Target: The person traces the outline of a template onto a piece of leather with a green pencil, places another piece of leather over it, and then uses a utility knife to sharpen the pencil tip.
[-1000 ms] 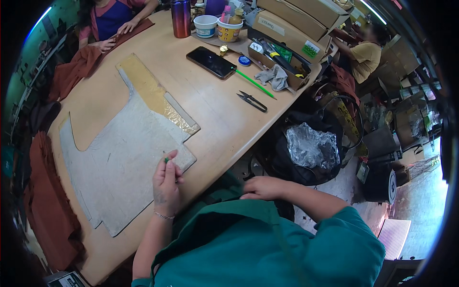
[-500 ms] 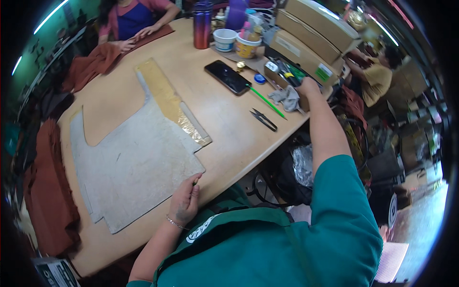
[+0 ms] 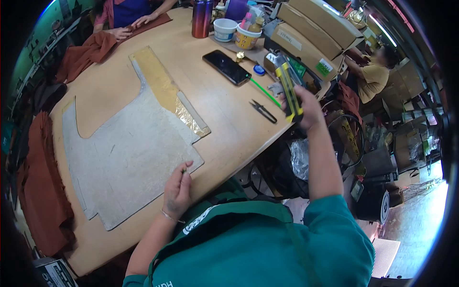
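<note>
My right hand (image 3: 308,107) grips a yellow-and-black utility knife (image 3: 288,86), raised above the table's right edge. My left hand (image 3: 177,191) is closed at the near corner of a large grey pattern piece (image 3: 129,148); a small dark tip shows between its fingers, too little to name. Gold tape covers the pattern's long upper arm, and a deep curve is cut into its far side. Between the pattern and my right hand lie black thread snips (image 3: 263,112), a green stick-like tool (image 3: 264,92) and a dark phone (image 3: 226,67).
Brown cloth (image 3: 45,186) is stacked along the left edge. Across the table (image 3: 229,143), a co-worker's hands rest on more brown cloth (image 3: 88,55). Tubs (image 3: 224,29), a tumbler (image 3: 202,19) and cardboard boxes (image 3: 306,43) stand at the back. Another person (image 3: 373,76) sits beyond the boxes.
My right hand has come out of the box of tools and back toward me, now with the utility knife in it. My left hand stays closed by the pattern's corner.
</note>
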The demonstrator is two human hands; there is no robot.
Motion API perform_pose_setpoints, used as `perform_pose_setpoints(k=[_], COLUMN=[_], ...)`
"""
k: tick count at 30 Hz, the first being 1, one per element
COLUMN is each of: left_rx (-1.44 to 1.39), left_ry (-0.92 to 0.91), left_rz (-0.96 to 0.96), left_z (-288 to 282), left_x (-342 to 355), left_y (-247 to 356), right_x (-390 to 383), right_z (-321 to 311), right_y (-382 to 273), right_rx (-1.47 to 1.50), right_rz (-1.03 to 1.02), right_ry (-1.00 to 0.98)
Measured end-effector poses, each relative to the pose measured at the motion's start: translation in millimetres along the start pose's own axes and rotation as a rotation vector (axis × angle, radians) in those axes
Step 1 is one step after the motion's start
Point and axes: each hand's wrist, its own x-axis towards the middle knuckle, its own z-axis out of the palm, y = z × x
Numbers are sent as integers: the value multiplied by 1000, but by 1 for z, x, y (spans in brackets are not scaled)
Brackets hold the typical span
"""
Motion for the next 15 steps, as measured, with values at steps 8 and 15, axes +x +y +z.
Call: perform_pose_setpoints(k=[8, 15], left_rx=[-330, -315], left_ry=[4, -14], left_rz=[-207, -184], left_z=[0, 1], left_x=[9, 0], left_y=[31, 26], right_x=[-62, -80], right_z=[68, 92], right_y=[74, 97], right_rx=[41, -53], right_rz=[168, 117], right_ry=[-339, -231])
